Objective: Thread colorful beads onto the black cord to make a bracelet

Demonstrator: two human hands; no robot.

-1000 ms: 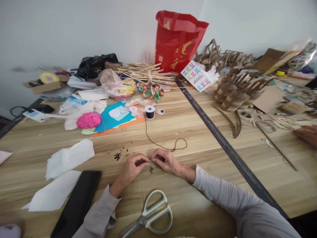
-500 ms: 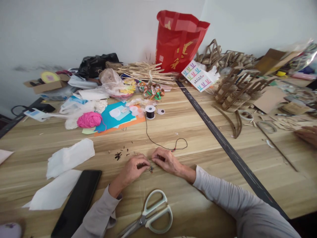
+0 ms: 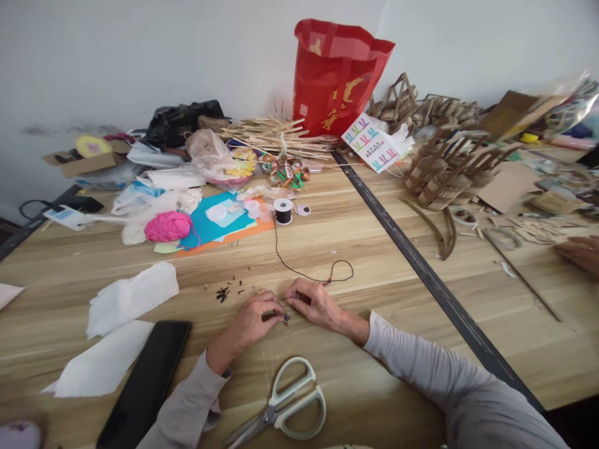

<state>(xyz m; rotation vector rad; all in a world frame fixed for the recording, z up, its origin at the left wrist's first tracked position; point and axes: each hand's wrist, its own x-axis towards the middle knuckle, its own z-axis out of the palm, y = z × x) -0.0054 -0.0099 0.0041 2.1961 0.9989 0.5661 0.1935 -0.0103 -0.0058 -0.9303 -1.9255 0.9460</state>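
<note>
Both hands meet on the wooden counter (image 3: pixel 374 249): the left hand (image 3: pixel 250 321) pinches small dark beads (image 3: pixel 284 320), apparently; the right hand (image 3: pixel 314 303) is closed on black cord (image 3: pixel 285 262) running to a spool (image 3: pixel 283 211) at 12 o'clock. Scissors (image 3: pixel 285 405) lie at 6 o'clock.

head-worn view, looking forward and down over a wooden table (image 3: pixel 355 380)

set close above the left hand (image 3: pixel 248 321) and right hand (image 3: pixel 316 304) at the near edge, facing the far wall past a red bag (image 3: pixel 334 78); only one view, nothing shared with another.
</note>
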